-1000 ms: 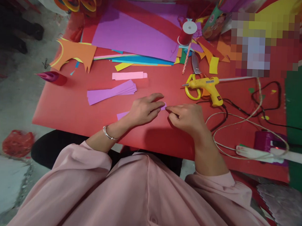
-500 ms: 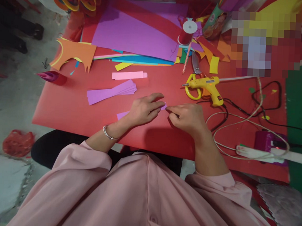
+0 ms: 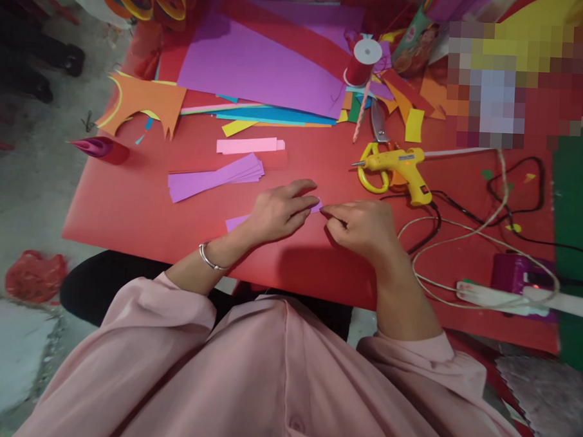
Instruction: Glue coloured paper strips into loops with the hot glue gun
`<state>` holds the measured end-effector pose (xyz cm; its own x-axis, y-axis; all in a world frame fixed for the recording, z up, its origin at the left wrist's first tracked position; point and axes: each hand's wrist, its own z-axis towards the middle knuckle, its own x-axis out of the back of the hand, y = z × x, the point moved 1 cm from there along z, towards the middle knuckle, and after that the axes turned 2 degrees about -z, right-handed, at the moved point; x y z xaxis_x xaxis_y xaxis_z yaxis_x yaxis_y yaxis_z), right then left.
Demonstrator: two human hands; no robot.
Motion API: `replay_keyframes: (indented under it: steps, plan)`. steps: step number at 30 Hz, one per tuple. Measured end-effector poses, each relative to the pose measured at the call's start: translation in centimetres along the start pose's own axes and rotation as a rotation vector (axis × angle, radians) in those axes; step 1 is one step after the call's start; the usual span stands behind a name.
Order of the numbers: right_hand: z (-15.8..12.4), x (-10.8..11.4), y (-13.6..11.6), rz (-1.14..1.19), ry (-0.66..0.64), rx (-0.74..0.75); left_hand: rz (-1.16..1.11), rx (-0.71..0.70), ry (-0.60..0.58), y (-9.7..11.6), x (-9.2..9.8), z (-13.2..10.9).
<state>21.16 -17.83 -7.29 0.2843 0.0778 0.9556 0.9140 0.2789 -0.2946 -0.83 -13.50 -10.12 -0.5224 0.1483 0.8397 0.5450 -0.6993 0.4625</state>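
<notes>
A purple paper strip (image 3: 236, 223) lies on the red tabletop, and most of it is hidden beneath my left hand (image 3: 285, 212). Its far end peeks out between the fingertips of both hands. My left fingers and thumb press the strip near that end. From the other side, my right hand (image 3: 361, 227) is closed, with its index fingertip and thumb at the tip of the strip. Just beyond my left hand rests a fanned pile of purple strips (image 3: 216, 178), with pink strips (image 3: 249, 146) behind it.
A yellow glue gun (image 3: 402, 166) lies over yellow-handled scissors (image 3: 374, 174) to the right. Cords loop around a purple power block (image 3: 511, 273). At the back are a thread spool (image 3: 362, 64), paper scraps and large purple sheets (image 3: 259, 62). A rolled pink-and-red paper cone (image 3: 101, 149) sits left.
</notes>
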Motion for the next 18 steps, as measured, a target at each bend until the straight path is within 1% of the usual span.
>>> replay_keyframes:
  steps: [18]
  plan:
    - [-0.03, -0.04, -0.05, -0.007, 0.004, 0.002, 0.003, 0.004, 0.001, 0.01, -0.01, 0.03]
